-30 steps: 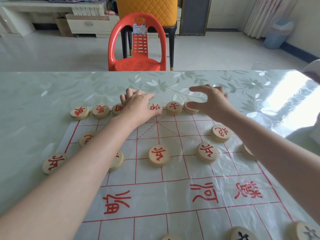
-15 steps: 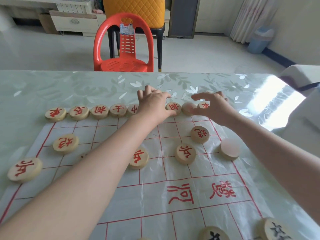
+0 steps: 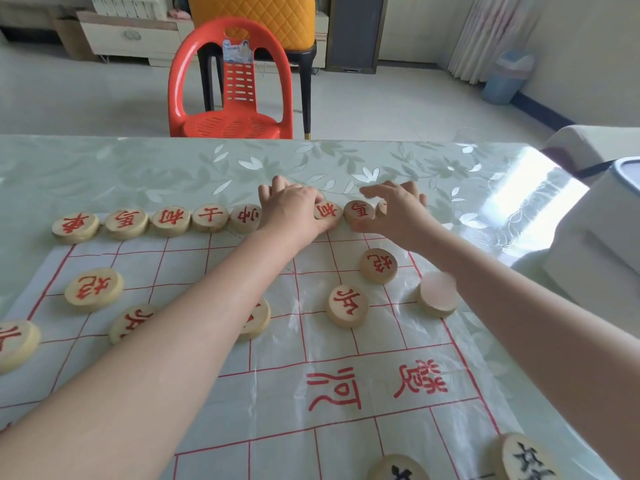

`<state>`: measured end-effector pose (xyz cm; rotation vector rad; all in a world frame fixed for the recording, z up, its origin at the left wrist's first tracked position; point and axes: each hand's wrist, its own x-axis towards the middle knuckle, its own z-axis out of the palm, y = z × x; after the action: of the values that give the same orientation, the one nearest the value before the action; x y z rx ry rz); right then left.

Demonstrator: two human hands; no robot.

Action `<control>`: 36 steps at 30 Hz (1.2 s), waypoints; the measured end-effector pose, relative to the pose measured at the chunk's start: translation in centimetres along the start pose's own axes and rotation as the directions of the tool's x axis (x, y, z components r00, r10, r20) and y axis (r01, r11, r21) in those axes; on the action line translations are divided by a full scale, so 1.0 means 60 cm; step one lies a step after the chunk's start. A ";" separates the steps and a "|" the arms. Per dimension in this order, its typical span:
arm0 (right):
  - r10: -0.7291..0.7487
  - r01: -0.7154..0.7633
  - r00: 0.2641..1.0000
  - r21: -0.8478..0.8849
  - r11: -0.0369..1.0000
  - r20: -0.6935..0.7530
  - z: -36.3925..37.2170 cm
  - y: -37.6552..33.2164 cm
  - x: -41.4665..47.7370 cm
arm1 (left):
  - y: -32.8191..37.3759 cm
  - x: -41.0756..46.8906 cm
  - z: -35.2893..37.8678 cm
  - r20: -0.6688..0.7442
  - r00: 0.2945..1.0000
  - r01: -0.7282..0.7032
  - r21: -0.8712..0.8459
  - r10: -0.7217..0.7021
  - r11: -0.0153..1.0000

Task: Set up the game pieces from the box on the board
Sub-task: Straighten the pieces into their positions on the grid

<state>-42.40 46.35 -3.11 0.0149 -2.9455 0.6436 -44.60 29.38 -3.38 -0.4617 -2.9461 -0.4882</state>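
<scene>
**Red back row nearly filled; black half mostly out of view**

Red-lettered wooden pieces [image 3: 170, 220] stand edge to edge along the far line of the board [image 3: 277, 382], a clear plastic sheet with a red grid spread on the worktop [image 3: 138, 168]. Five of them show to the left of the left hand [image 3: 294, 213], which lies palm down over the middle of the row. Its fingers bend away on the far side, so I cannot tell whether it grips a piece underneath. Just right of it sit two more pieces. The right hand [image 3: 398, 216] hovers over the row's end with fingers spread and loose, its thumb by the near rim of the horse piece [image 3: 360, 212]. Another disc is half hidden under the palm, and the hand does not look closed on anything.

In front of the row, two cannons [image 3: 93, 289] are out, one on each side. Four soldiers [image 3: 347, 305] show their letters, two of them partly under the left forearm. A fifth disc [image 3: 438, 294] lies blank side up near the board's right edge, probably the last soldier.

The red half looks close to done. What seems left is to straighten the row, turn the blank disc and nudge strays onto their crossings. Only two black pieces [image 3: 526, 459] show, at the bottom edge, so that half cannot be judged.
</scene>
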 end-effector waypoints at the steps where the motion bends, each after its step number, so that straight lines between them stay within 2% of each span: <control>1: 0.009 -0.008 1.000 0.039 0.999 -0.011 -0.007 0.007 -0.001 | 0.000 -0.001 -0.003 0.003 1.000 0.003 -0.001 -0.003 1.000; 5: 0.132 -0.118 0.991 0.252 0.961 -0.038 -0.041 0.057 -0.007 | -0.001 -0.002 -0.007 -0.023 1.000 0.003 0.004 -0.003 1.000; 10: 0.168 -0.159 0.986 0.286 0.945 -0.007 -0.029 0.076 -0.012 | 0.010 -0.004 -0.002 -0.034 0.998 0.045 -0.023 -0.046 0.999; 14: 0.152 -0.138 0.988 0.282 0.949 -0.027 -0.017 0.073 -0.007 | 0.008 -0.004 -0.001 -0.051 0.997 0.049 -0.046 -0.051 0.998; 20: 0.177 -0.161 0.984 0.368 0.916 -0.010 -0.014 0.077 -0.014 | 0.001 0.000 -0.002 0.003 1.000 0.031 -0.085 -0.031 0.996; 28: 0.183 -0.166 0.983 0.425 0.890 0.000 -0.009 0.083 -0.017 | 0.002 -0.008 -0.002 -0.013 0.999 0.037 -0.108 -0.039 0.993; 36: 0.195 -0.163 0.980 0.422 0.892 -0.033 -0.005 0.083 -0.018 | 0.000 -0.008 -0.002 -0.021 0.999 0.038 -0.109 -0.040 0.993</control>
<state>-41.46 51.00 -5.03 -0.2379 -2.6965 1.2623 -44.13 29.23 -3.36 -0.4076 -2.9222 -0.6567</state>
